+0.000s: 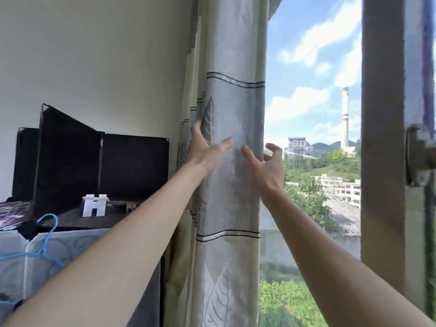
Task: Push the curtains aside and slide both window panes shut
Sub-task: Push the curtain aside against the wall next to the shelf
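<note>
Curtain [232, 109] hangs gathered into a thick upright column at the left edge of an open window, its folds bunched against a white wall [106, 55]. The cloth is pale cream-green above and below. A broad grey-blue woven band with faint leaf shapes crosses it at mid-height, and each edge of the band carries a light stripe between thin dark lines. Larger pale leaf motifs show low on the fabric.

The person's left hand [205, 152] lies flat on the curtain's left side. Its thumb stretches across the front of the grey band and one finger points straight up along a fold; the other fingers are hidden among the folds. The right hand [269, 168] is at the curtain's right edge, thumb on the front of the cloth, fingers curled claw-like just past the edge against the sky. Whether they pinch any fabric cannot be told.

Right of the curtain, the opening shows clouds, a red-and-white chimney [345, 116], low buildings and trees. Further right stands the window pane [383, 114] in its brown frame, bearing a metal latch [418, 156]. Left of the curtain, black panels [134, 166], a white H-shaped piece [94, 205] and a blue hanger [47, 239] sit by the wall.
</note>
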A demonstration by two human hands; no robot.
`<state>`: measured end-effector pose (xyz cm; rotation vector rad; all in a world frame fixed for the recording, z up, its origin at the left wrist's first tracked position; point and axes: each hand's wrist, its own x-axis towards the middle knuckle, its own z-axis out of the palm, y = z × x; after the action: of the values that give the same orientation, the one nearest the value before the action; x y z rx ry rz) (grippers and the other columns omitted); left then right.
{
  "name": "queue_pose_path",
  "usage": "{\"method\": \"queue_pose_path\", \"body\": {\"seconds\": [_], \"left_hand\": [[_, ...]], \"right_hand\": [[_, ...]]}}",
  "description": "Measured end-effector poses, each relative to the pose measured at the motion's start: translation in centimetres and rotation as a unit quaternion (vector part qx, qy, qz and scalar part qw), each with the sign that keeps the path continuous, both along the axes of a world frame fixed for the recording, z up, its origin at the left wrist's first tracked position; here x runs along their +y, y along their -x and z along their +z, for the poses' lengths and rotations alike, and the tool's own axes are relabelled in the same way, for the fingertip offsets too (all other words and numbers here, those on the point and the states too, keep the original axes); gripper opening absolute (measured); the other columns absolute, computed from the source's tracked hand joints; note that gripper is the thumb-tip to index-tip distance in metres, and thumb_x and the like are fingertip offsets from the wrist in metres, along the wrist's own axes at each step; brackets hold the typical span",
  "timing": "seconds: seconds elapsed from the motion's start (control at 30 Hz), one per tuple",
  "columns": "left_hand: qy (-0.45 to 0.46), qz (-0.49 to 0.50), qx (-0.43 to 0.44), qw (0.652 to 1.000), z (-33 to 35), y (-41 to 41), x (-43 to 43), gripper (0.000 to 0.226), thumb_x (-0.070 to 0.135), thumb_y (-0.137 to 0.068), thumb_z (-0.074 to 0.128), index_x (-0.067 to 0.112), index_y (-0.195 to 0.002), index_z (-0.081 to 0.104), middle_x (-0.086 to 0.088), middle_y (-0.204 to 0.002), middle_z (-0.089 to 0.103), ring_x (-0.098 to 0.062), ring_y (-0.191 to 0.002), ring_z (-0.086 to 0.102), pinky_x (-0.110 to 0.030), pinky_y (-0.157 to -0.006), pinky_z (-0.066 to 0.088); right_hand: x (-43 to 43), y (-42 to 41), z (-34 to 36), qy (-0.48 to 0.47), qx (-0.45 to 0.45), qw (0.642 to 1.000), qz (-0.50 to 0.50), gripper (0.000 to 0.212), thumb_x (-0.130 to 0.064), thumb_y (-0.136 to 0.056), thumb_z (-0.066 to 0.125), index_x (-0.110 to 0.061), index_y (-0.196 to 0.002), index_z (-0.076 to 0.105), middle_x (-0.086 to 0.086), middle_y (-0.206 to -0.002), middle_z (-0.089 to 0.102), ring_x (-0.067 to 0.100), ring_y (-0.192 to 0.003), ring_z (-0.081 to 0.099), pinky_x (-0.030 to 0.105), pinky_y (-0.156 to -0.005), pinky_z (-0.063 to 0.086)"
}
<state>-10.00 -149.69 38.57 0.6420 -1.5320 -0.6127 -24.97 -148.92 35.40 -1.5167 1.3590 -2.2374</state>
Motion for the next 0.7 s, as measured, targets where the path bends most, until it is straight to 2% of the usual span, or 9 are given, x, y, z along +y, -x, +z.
{"method": "queue_pose_path", "body": {"seconds": [0.1, 0.2, 0.27, 0.33, 0.43, 0.5, 0.57, 0.63, 0.7], "left_hand": [[0.049, 0.016, -0.027, 0.998, 3.1, 0.3, 0.2, 0.091, 0.044, -0.088, 0.067, 0.039, -0.153, 0.003, 0.001, -0.16, 0.025, -0.022, -0.141, 0.033, -0.04, -0.112, 0.03], [0.095, 0.026, -0.038, 0.994, 5.4, 0.8, -0.1, 0.078, 0.038, -0.096, 0.056, 0.042, -0.153, 0.002, 0.007, -0.162, 0.018, -0.019, -0.147, 0.022, -0.043, -0.116, 0.025], [0.122, 0.049, -0.053, 0.99, 6.4, 0.8, -1.0, 0.073, 0.036, -0.098, 0.051, 0.043, -0.152, 0.003, 0.009, -0.163, 0.017, -0.019, -0.148, 0.019, -0.038, -0.114, 0.024], [0.134, 0.073, -0.059, 0.986, 7.1, 0.7, -2.1, 0.07, 0.036, -0.098, 0.048, 0.047, -0.151, 0.003, 0.002, -0.16, 0.025, -0.022, -0.142, 0.033, -0.033, -0.103, 0.029], [0.145, 0.115, -0.048, 0.982, 7.7, 0.6, -3.7, 0.07, 0.038, -0.099, 0.046, 0.05, -0.149, -0.002, -0.01, -0.145, 0.043, -0.029, -0.118, 0.054, -0.038, -0.097, 0.042], [0.177, 0.152, -0.038, 0.972, 7.5, 0.6, -4.9, 0.07, 0.032, -0.101, 0.043, 0.053, -0.148, -0.004, -0.014, -0.138, 0.048, -0.027, -0.094, 0.06, -0.034, -0.076, 0.05], [0.239, 0.218, -0.051, 0.945, 7.2, 0.4, -6.0, 0.067, 0.026, -0.103, 0.04, 0.055, -0.149, 0.001, -0.015, -0.139, 0.045, -0.021, -0.083, 0.056, -0.02, -0.057, 0.035], [0.285, 0.305, -0.092, 0.904, 7.0, -0.1, -8.1, 0.06, 0.03, -0.103, 0.037, 0.055, -0.149, 0.008, -0.012, -0.138, 0.043, -0.027, -0.101, 0.053, -0.028, -0.067, 0.039], [0.292, 0.367, -0.119, 0.875, 7.0, -0.6, -10.5, 0.054, 0.04, -0.101, 0.036, 0.054, -0.149, 0.015, -0.01, -0.147, 0.035, -0.032, -0.124, 0.041, -0.044, -0.09, 0.04]], "right_hand": [[0.6, -0.2, 3.6, 0.009, 0.043, 0.999, -0.006, 0.07, -0.051, -0.085, 0.067, -0.029, -0.141, 0.032, -0.002, -0.106, 0.061, 0.019, -0.088, 0.064, 0.041, -0.087, 0.054], [0.7, -0.4, 6.1, 0.029, 0.087, 0.996, -0.022, 0.067, -0.044, -0.091, 0.06, -0.038, -0.147, 0.023, 0.005, -0.113, 0.064, 0.016, -0.08, 0.063, 0.036, -0.08, 0.052], [0.4, -0.5, 7.5, 0.039, 0.12, 0.991, -0.045, 0.065, -0.04, -0.094, 0.056, -0.044, -0.147, 0.019, 0.009, -0.123, 0.064, 0.021, -0.083, 0.066, 0.039, -0.08, 0.053], [-0.2, -0.7, 8.8, 0.051, 0.145, 0.986, -0.067, 0.063, -0.036, -0.096, 0.052, -0.046, -0.148, 0.017, 0.011, -0.131, 0.06, 0.031, -0.092, 0.066, 0.048, -0.085, 0.054], [-1.7, -1.0, 10.3, 0.079, 0.162, 0.98, -0.09, 0.059, -0.037, -0.097, 0.047, -0.049, -0.146, 0.017, 0.014, -0.128, 0.059, 0.029, -0.092, 0.063, 0.052, -0.086, 0.052], [-3.4, -1.0, 10.6, 0.094, 0.178, 0.971, -0.126, 0.057, -0.041, -0.096, 0.045, -0.048, -0.146, 0.018, 0.012, -0.128, 0.057, 0.029, -0.096, 0.062, 0.046, -0.087, 0.051], [-5.0, -1.1, 10.6, 0.1, 0.188, 0.963, -0.162, 0.057, -0.046, -0.096, 0.042, -0.046, -0.147, 0.017, 0.011, -0.132, 0.055, 0.031, -0.102, 0.06, 0.041, -0.084, 0.047], [-7.3, -1.4, 10.3, 0.099, 0.211, 0.951, -0.202, 0.057, -0.05, -0.097, 0.038, -0.046, -0.149, 0.013, 0.012, -0.133, 0.053, 0.034, -0.102, 0.06, 0.039, -0.077, 0.043], [-9.2, -1.6, 10.1, 0.098, 0.23, 0.937, -0.244, 0.057, -0.053, -0.097, 0.035, -0.048, -0.149, 0.01, 0.011, -0.141, 0.045, 0.037, -0.094, 0.063, 0.038, -0.071, 0.041]]}}
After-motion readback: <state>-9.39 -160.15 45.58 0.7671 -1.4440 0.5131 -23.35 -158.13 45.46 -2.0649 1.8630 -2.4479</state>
